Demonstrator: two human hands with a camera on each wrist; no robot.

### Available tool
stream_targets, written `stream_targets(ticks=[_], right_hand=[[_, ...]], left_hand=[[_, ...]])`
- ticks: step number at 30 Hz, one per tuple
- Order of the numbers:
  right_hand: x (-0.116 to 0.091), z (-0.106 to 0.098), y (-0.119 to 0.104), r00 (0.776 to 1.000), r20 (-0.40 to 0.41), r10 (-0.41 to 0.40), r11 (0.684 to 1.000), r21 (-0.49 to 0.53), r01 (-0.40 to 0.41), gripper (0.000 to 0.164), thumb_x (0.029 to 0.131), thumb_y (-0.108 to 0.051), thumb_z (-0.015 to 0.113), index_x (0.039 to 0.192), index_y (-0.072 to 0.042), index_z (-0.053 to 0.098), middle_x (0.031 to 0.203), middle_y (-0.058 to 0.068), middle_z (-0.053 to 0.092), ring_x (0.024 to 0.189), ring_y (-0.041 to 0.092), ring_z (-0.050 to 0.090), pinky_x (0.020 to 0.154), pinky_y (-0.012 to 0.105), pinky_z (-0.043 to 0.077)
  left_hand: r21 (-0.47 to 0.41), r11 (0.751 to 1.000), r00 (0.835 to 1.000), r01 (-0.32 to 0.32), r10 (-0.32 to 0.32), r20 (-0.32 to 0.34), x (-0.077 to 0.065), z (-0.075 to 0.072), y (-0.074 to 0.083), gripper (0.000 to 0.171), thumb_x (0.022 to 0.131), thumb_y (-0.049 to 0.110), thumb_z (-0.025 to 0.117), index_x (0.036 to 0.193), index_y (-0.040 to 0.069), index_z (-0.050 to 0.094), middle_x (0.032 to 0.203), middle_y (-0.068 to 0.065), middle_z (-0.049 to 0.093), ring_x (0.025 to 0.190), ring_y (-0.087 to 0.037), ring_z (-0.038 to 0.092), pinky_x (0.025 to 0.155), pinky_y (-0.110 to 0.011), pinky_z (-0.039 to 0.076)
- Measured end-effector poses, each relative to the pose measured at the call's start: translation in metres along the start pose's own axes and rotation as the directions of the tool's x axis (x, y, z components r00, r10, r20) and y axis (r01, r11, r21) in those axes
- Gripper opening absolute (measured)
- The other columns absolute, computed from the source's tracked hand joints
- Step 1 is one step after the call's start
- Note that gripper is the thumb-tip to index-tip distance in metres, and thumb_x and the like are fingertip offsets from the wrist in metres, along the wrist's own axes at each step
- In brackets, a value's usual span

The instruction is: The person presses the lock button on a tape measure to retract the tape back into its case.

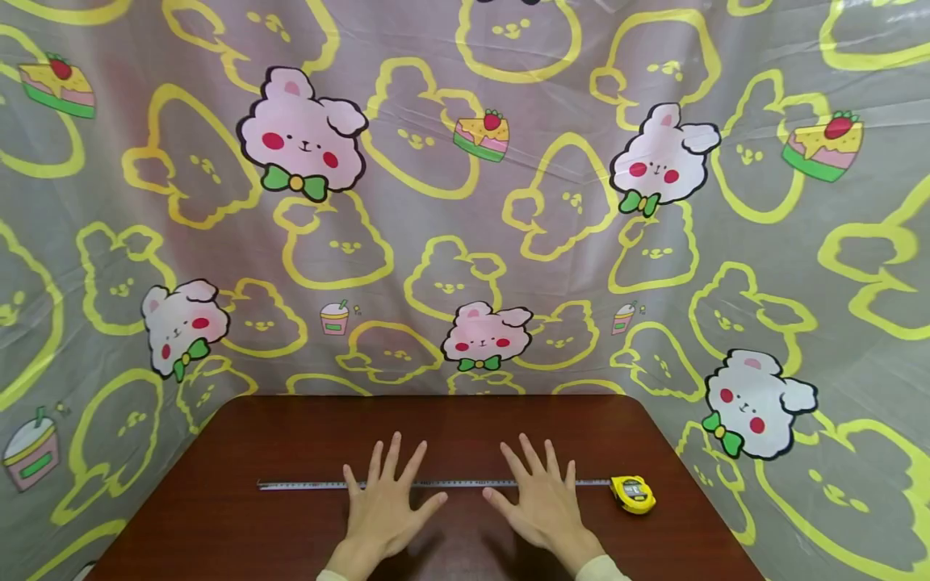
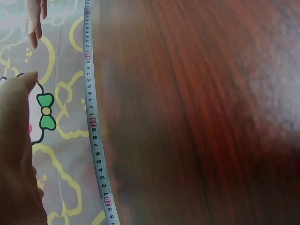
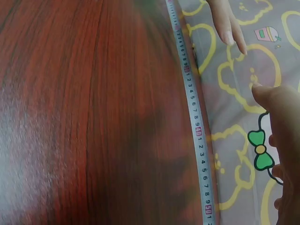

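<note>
A yellow tape measure [image 1: 634, 495] lies at the right of the brown table, its metal blade [image 1: 465, 484] drawn out straight to the left. My left hand [image 1: 387, 507], palm down with fingers spread, overlaps the blade left of its middle in the head view. The right hand [image 1: 545, 502] mirrors it nearer the yellow case, fingers also spread. Neither hand holds anything. Numbers with red-marked tens show on the blade [image 2: 95, 136] in the left wrist view, and the same blade [image 3: 197, 126] runs past the thumb side in the right wrist view.
The dark brown wooden table [image 1: 305, 436] has rounded far corners. Behind it and along both sides hangs a grey curtain [image 1: 436, 218] printed with yellow outlines, white bunnies, cakes and cups.
</note>
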State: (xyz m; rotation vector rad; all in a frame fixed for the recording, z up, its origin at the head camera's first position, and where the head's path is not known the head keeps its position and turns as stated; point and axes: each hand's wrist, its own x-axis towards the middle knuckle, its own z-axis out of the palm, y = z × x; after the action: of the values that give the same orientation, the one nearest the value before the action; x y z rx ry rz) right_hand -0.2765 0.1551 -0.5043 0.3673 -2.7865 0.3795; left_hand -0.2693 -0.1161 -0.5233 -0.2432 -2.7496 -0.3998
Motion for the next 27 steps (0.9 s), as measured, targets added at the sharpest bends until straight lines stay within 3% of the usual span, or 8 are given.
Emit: stream_targets(ticks=[6, 11, 16, 22, 27], right_hand=[[0.002, -0.005, 0.008, 1.000, -0.021, 0.004, 1.000, 0.002, -0.004, 0.078, 0.092, -0.075, 0.055, 0.157, -0.031, 0.046, 0.163, 0.007, 0.037, 0.150, 0.047, 0.023, 0.107, 0.080, 0.016], [0.002, -0.009, 0.014, 1.000, -0.021, 0.018, 1.000, 0.014, -0.017, 0.078, 0.093, -0.072, 0.057, 0.157, -0.030, 0.046, 0.163, 0.008, 0.037, 0.150, 0.047, 0.023, 0.107, 0.080, 0.014], [0.001, -0.010, 0.022, 0.999, -0.020, 0.030, 0.999, 0.014, -0.030, 0.078, 0.093, -0.073, 0.057, 0.157, -0.029, 0.046, 0.163, 0.008, 0.037, 0.150, 0.047, 0.023, 0.106, 0.081, 0.013], [-0.001, -0.010, 0.031, 0.999, -0.008, 0.042, 0.999, 0.014, -0.042, 0.079, 0.093, -0.073, 0.057, 0.157, -0.028, 0.047, 0.163, 0.009, 0.038, 0.150, 0.047, 0.023, 0.106, 0.082, 0.013], [-0.003, -0.013, 0.038, 0.998, 0.014, 0.061, 0.998, 0.028, -0.062, 0.084, 0.092, -0.080, 0.049, 0.158, -0.028, 0.044, 0.164, 0.009, 0.035, 0.150, 0.048, 0.021, 0.105, 0.082, 0.011]], left_hand=[[0.009, 1.000, 0.999, -0.017, 0.017, -0.043, 0.003, 0.000, -0.009, 0.094, 0.085, 0.091, 0.041, 0.162, 0.036, 0.034, 0.169, -0.010, 0.022, 0.152, -0.041, 0.022, 0.104, -0.083, 0.008], [-0.010, 1.000, 0.998, -0.022, 0.022, -0.060, 0.002, -0.001, -0.016, 0.093, 0.085, 0.086, 0.050, 0.161, 0.035, 0.036, 0.168, -0.011, 0.024, 0.151, -0.042, 0.023, 0.103, -0.084, 0.007], [-0.031, 1.000, 0.999, -0.003, 0.001, -0.047, 0.002, -0.002, -0.022, 0.090, 0.087, 0.077, 0.061, 0.162, 0.034, 0.035, 0.169, -0.012, 0.022, 0.151, -0.043, 0.021, 0.103, -0.084, 0.004], [-0.031, 0.999, 0.998, -0.011, 0.009, -0.067, 0.001, -0.004, -0.029, 0.090, 0.087, 0.078, 0.060, 0.161, 0.033, 0.037, 0.168, -0.012, 0.024, 0.150, -0.044, 0.023, 0.102, -0.085, 0.008], [-0.019, 1.000, 0.998, 0.002, -0.004, -0.070, -0.002, -0.005, -0.038, 0.090, 0.087, 0.078, 0.060, 0.160, 0.032, 0.039, 0.168, -0.013, 0.025, 0.150, -0.044, 0.024, 0.104, -0.083, 0.010]])
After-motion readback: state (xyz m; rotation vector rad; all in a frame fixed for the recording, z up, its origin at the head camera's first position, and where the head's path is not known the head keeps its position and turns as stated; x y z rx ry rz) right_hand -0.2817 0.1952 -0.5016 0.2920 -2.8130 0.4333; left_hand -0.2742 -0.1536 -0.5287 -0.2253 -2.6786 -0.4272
